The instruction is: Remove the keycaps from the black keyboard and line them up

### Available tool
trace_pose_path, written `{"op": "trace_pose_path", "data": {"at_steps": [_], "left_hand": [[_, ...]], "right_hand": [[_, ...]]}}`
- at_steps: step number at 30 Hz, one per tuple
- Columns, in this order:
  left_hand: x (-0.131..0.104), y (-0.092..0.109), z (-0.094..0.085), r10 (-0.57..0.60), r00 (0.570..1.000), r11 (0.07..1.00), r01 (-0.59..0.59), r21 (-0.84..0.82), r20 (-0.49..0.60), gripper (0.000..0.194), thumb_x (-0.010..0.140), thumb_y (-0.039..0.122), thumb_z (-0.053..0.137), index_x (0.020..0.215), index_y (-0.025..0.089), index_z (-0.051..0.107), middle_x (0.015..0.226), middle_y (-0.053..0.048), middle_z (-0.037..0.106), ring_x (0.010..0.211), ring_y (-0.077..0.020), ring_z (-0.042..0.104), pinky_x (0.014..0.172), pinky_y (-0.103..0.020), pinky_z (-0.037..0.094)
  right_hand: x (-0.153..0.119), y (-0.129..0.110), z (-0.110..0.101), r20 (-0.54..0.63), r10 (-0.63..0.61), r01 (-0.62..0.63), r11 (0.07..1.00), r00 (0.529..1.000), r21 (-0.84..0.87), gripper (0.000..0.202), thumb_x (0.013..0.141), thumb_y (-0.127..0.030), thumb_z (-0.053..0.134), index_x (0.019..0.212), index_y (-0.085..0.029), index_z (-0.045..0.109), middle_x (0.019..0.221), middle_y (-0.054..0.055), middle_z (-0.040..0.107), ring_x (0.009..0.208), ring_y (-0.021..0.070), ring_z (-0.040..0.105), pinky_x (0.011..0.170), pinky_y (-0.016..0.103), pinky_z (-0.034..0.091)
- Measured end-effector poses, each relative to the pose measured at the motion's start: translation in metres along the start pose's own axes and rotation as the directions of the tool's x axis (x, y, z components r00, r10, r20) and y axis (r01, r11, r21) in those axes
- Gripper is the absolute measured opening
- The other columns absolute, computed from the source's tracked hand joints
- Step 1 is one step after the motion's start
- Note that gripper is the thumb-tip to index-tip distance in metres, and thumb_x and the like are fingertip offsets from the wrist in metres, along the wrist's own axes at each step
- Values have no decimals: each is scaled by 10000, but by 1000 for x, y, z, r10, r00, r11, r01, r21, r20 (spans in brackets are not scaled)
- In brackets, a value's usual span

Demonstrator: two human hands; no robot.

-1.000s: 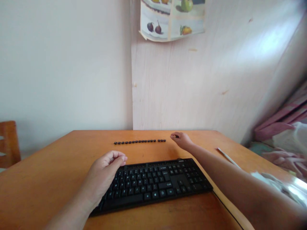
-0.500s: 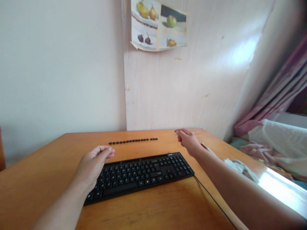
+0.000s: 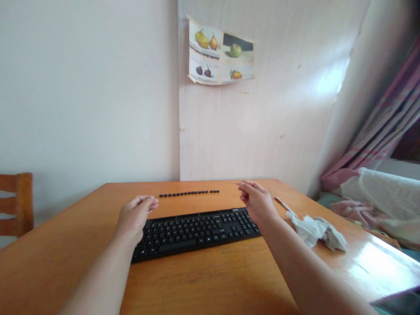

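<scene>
A black keyboard [image 3: 197, 232] lies slightly slanted on the wooden table, its upper row of keys gone from their slots. Behind it, several small black keycaps [image 3: 183, 193] stand in a line. My left hand [image 3: 139, 214] hovers over the keyboard's left end, thumb and fingers pinched together; whatever they hold, if anything, is hidden. Over the right end, my right hand [image 3: 257, 201] is closed in a pinch on a small thin object [image 3: 236, 183], whose tip juts out to the left. It is too small to name.
White crumpled tissue [image 3: 308, 229] and a greyish cloth [image 3: 333, 236] lie on the right of the table [image 3: 210, 280], beside a thin pale stick [image 3: 285, 205]. A wooden chair [image 3: 24, 203] stands at left. Fruit pictures [image 3: 221, 57] hang on the wall.
The view has shifted, bringing the chair and more of the tissue into sight. My right hand sits closer over the keyboard's right end. Both hands stay pinched.
</scene>
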State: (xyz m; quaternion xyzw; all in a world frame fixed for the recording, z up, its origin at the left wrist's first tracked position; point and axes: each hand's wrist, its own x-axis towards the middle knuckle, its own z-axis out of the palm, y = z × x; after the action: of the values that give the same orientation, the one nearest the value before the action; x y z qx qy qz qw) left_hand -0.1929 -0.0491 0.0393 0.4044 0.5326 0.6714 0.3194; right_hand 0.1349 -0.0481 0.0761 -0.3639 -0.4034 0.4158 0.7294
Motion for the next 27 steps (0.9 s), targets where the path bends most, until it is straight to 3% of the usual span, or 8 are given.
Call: {"op": "trace_pose_path", "data": {"at_steps": [4, 9, 13, 18, 27], "left_hand": [[1, 2, -3, -24, 1000, 999, 24, -23, -18, 276, 650, 381, 693, 800, 153, 651, 807, -66, 712, 762, -167, 662, 780, -307, 490], [4, 0, -6, -42, 998, 998, 41, -39, -38, 277, 638, 369, 698, 799, 150, 646, 797, -73, 713, 752, -168, 662, 760, -303, 491], [5, -2, -7, -49, 997, 998, 47, -30, -56, 274, 626, 364, 701, 786, 149, 643, 790, -77, 714, 746, -167, 664, 746, -294, 495], [7, -4, -12, -89, 992, 996, 87, -21, -95, 246, 629, 334, 685, 780, 147, 632, 760, -75, 710, 711, -165, 666, 724, -299, 498], [16, -18, -33, -180, 969, 983, 181, -9, -168, 256, 675, 363, 661, 803, 143, 627, 777, -78, 713, 731, -164, 682, 786, -328, 488]], "right_hand": [[-8, 20, -3, -74, 12, -10, 1000, 997, 28, 308, 584, -258, 788, 821, -167, 613, 647, -29, 589, 512, 70, 496, 450, 190, 412], [-10, 34, -14, -89, -42, 30, 992, 995, -126, 307, 665, -409, 751, 781, -162, 609, 635, -15, 598, 472, 71, 481, 411, 192, 372], [-8, 33, -19, -111, -104, 84, 982, 988, -172, 335, 691, -461, 732, 725, -164, 581, 591, -26, 562, 417, 53, 430, 375, 186, 315], [-7, 32, -21, -122, -87, 69, 988, 989, -140, 350, 676, -461, 745, 715, -183, 535, 550, -54, 521, 378, 48, 382, 344, 187, 260], [-10, 25, -20, -184, -111, 101, 993, 977, -65, 308, 683, -367, 752, 763, -187, 516, 566, -60, 521, 416, 51, 399, 357, 162, 280]]}}
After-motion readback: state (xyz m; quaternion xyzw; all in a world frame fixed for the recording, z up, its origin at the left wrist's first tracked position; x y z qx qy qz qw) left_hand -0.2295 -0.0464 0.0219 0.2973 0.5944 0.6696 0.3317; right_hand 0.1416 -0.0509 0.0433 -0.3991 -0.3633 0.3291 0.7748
